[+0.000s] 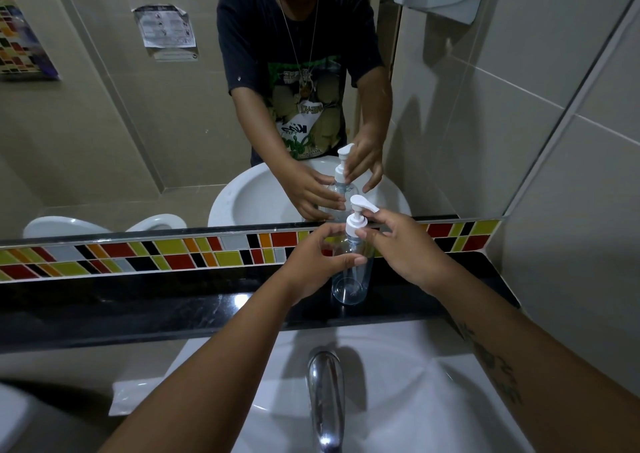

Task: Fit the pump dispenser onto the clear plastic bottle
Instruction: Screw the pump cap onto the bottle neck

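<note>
The left hand (313, 265) grips the bottle (353, 272), fingers wrapped around its upper body. The bottle stands upright on the black ledge (173, 310), just beside the mirror (138, 106). The pump (358, 215) sits on the bottle neck, spout pointing right. The right hand (405, 248) pinches the pump collar between thumb and fingertips. A tap (325, 393) stands below the wrists over the sink (433, 400).
</note>
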The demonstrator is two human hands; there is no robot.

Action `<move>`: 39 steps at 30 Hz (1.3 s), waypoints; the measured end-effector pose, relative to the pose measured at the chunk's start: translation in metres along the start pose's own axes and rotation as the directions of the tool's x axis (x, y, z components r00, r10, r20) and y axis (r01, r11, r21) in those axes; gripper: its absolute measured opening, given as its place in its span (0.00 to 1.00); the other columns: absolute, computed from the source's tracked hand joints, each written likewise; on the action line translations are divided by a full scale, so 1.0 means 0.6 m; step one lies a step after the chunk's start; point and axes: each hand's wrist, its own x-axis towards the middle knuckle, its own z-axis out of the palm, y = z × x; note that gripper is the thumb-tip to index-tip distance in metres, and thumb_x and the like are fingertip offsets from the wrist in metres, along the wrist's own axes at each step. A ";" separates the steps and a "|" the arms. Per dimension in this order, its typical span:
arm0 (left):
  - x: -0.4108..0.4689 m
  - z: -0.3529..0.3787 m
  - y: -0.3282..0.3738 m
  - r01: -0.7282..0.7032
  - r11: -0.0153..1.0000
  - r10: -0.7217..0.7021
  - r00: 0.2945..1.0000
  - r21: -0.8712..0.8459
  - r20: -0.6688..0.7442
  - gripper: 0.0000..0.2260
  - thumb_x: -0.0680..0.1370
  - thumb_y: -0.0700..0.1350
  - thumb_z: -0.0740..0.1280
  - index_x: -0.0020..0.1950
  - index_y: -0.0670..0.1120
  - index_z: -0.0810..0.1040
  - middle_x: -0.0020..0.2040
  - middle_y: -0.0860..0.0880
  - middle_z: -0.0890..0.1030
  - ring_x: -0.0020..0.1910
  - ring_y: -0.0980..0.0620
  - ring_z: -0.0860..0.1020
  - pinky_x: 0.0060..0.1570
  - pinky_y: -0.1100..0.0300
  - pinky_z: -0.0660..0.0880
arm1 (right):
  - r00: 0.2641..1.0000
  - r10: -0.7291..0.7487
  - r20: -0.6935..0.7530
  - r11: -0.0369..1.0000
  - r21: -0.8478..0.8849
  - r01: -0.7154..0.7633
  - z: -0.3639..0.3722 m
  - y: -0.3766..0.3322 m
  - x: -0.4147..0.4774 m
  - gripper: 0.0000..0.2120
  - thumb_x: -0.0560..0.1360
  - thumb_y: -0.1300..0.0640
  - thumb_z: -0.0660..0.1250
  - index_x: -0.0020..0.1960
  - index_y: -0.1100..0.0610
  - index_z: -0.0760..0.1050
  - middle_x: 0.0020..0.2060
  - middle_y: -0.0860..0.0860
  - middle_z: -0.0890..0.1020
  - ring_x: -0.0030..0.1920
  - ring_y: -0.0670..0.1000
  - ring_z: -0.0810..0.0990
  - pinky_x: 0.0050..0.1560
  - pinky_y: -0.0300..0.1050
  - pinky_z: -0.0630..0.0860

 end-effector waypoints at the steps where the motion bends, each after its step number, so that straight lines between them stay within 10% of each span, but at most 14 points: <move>1: 0.000 0.001 0.000 -0.002 1.000 0.002 1.000 0.004 -0.003 0.25 0.74 0.47 0.77 0.69 0.53 0.74 0.64 0.54 0.78 0.62 0.55 0.76 0.47 0.65 0.74 | 1.000 -0.004 -0.017 1.000 0.005 0.004 0.001 0.001 0.002 0.15 0.79 0.57 0.64 0.65 0.49 0.75 0.52 0.40 0.80 0.53 0.40 0.78 0.40 0.26 0.71; 8: -0.001 0.005 -0.002 -0.008 1.000 0.007 0.999 -0.014 -0.034 0.24 0.73 0.47 0.77 0.67 0.52 0.75 0.60 0.56 0.79 0.62 0.52 0.77 0.50 0.63 0.77 | 0.989 -0.012 -0.146 1.000 -0.026 0.008 0.012 0.012 0.015 0.13 0.74 0.55 0.71 0.58 0.54 0.77 0.52 0.47 0.82 0.54 0.45 0.79 0.46 0.35 0.73; 17: 0.019 -0.027 0.018 0.003 0.989 -0.016 0.996 0.148 0.088 0.38 0.70 0.51 0.80 0.76 0.56 0.67 0.75 0.52 0.70 0.73 0.50 0.67 0.68 0.48 0.71 | 0.999 0.009 0.053 1.000 -0.007 -0.009 -0.009 0.013 0.028 0.14 0.76 0.54 0.68 0.62 0.48 0.74 0.57 0.45 0.81 0.58 0.43 0.78 0.55 0.42 0.74; 22: 0.005 -0.004 0.015 -0.032 0.988 0.019 0.996 0.150 0.086 0.27 0.74 0.48 0.77 0.71 0.53 0.72 0.63 0.55 0.78 0.59 0.57 0.77 0.48 0.68 0.76 | 1.000 -0.004 -0.028 1.000 0.000 0.004 -0.001 0.021 0.025 0.12 0.75 0.56 0.70 0.57 0.51 0.78 0.50 0.47 0.82 0.53 0.47 0.80 0.52 0.42 0.75; 27: -0.002 0.032 -0.007 -0.030 0.989 0.055 0.983 0.143 -0.175 0.27 0.68 0.54 0.80 0.62 0.53 0.73 0.62 0.50 0.74 0.56 0.59 0.73 0.48 0.70 0.74 | 0.994 -0.029 -0.108 0.999 0.018 0.031 0.013 0.019 0.025 0.09 0.72 0.59 0.73 0.51 0.55 0.77 0.45 0.46 0.82 0.48 0.45 0.80 0.45 0.38 0.77; 31: -0.004 0.017 0.000 -0.032 0.984 0.050 0.993 0.173 -0.104 0.28 0.69 0.52 0.80 0.64 0.51 0.72 0.63 0.51 0.73 0.56 0.60 0.72 0.43 0.73 0.71 | 0.996 -0.036 -0.077 0.999 -0.005 0.036 0.010 0.017 0.026 0.10 0.72 0.58 0.73 0.52 0.55 0.77 0.45 0.46 0.82 0.48 0.45 0.80 0.49 0.39 0.76; 35: 0.008 -0.035 0.010 0.008 0.985 -0.028 0.993 0.173 0.115 0.30 0.72 0.52 0.77 0.72 0.58 0.71 0.72 0.55 0.74 0.72 0.51 0.70 0.67 0.49 0.72 | 1.000 -0.007 -0.005 1.000 -0.020 0.007 -0.002 0.014 0.028 0.11 0.73 0.55 0.72 0.55 0.53 0.77 0.50 0.47 0.83 0.52 0.45 0.80 0.51 0.41 0.77; 39: 0.010 -0.038 0.010 0.030 0.976 -0.056 0.992 0.214 0.114 0.24 0.74 0.52 0.76 0.68 0.59 0.74 0.70 0.52 0.75 0.69 0.49 0.72 0.67 0.46 0.72 | 1.000 -0.006 -0.022 1.000 -0.005 0.006 0.001 0.015 0.027 0.11 0.73 0.55 0.73 0.54 0.53 0.78 0.50 0.47 0.83 0.52 0.45 0.81 0.52 0.42 0.77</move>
